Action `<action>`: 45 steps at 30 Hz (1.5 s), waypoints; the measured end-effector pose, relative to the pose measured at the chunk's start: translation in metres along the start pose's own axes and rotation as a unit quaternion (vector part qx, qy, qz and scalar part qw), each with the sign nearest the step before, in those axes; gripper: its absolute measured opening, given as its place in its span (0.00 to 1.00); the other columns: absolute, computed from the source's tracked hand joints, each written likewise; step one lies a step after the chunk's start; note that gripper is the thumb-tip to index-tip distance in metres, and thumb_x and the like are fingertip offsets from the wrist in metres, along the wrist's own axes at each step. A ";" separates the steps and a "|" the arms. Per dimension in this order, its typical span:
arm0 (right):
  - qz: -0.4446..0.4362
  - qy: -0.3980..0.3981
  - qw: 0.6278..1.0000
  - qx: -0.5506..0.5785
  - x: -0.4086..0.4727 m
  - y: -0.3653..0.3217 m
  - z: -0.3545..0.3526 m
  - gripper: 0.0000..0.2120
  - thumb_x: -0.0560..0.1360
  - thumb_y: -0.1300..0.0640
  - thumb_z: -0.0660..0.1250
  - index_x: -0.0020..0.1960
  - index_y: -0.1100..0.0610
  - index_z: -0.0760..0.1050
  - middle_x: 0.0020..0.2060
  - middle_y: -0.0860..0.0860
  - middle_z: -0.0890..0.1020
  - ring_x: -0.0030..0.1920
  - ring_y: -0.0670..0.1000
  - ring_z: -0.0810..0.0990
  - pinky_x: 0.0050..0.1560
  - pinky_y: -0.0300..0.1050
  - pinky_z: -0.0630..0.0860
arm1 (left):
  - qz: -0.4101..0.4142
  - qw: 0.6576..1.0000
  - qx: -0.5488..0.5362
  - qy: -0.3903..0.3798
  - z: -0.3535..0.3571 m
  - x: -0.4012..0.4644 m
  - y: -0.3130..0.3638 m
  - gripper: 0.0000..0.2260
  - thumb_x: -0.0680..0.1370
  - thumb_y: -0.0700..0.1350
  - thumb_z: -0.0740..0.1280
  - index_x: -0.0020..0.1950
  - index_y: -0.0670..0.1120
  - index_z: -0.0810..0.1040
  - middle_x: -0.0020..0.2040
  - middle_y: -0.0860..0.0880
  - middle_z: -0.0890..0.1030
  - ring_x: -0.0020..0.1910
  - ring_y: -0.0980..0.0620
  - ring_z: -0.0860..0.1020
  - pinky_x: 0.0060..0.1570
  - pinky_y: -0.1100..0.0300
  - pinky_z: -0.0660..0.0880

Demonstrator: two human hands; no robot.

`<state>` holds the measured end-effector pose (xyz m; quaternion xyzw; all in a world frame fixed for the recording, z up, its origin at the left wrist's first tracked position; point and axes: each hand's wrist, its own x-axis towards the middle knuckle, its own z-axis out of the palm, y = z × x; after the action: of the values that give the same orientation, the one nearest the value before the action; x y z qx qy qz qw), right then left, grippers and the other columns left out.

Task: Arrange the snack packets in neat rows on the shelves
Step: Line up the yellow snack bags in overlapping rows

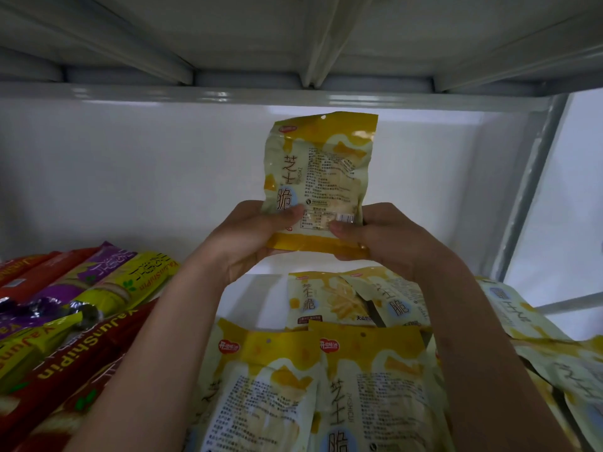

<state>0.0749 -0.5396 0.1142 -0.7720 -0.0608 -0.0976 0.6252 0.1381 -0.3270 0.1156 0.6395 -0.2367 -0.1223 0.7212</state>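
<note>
Shop, metal shelves [274,96], stocked snack packets [368,386]

1. Both hands hold one yellow snack packet [318,181] upright above the shelf [241,295], left hand [251,238] and right hand [381,238] pinching its lower edge.
2. More yellow packets [326,380] lie flat below.
3. Long red, purple and yellow packs [65,321] sit at left.

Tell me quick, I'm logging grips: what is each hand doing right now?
Left hand: holding the yellow packet by its lower left edge.
Right hand: holding the same packet by its lower right edge.
</note>
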 end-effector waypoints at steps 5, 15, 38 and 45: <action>-0.015 0.004 1.000 -0.018 0.003 0.001 0.000 0.11 0.78 0.57 0.75 0.59 0.52 0.86 0.58 0.50 0.87 0.64 0.59 0.83 0.68 0.62 0.77 | 0.017 0.999 -0.036 0.002 -0.001 0.002 -0.001 0.11 0.79 0.37 0.71 0.62 0.39 0.82 0.57 0.43 0.87 0.57 0.44 0.86 0.56 0.53 0.84; -0.040 0.033 0.993 0.108 -0.002 -0.007 0.004 0.14 0.79 0.59 0.72 0.63 0.62 0.82 0.56 0.54 0.87 0.58 0.54 0.86 0.62 0.51 0.82 | 0.019 0.998 -0.064 -0.001 0.009 -0.001 -0.001 0.18 0.75 0.42 0.75 0.64 0.40 0.82 0.57 0.44 0.88 0.57 0.47 0.86 0.53 0.57 0.84; -0.011 0.009 0.991 0.134 -0.004 -0.010 -0.002 0.19 0.74 0.61 0.75 0.64 0.63 0.81 0.57 0.56 0.87 0.59 0.57 0.86 0.61 0.54 0.82 | 0.019 0.996 -0.070 -0.046 0.002 -0.004 0.004 0.22 0.69 0.38 0.75 0.62 0.36 0.81 0.59 0.41 0.87 0.59 0.44 0.86 0.57 0.55 0.83; -0.013 -0.009 0.992 0.127 -0.002 -0.009 0.002 0.16 0.78 0.66 0.70 0.65 0.63 0.80 0.59 0.57 0.86 0.60 0.58 0.85 0.62 0.57 0.81 | 0.038 0.998 -0.040 -0.003 0.002 0.000 0.002 0.20 0.70 0.29 0.74 0.62 0.36 0.82 0.57 0.39 0.87 0.57 0.40 0.86 0.58 0.49 0.83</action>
<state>0.0707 -0.5355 0.1219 -0.6863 -0.0880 -0.0901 0.7163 0.1371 -0.3284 0.1175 0.6006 -0.2578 -0.1061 0.7494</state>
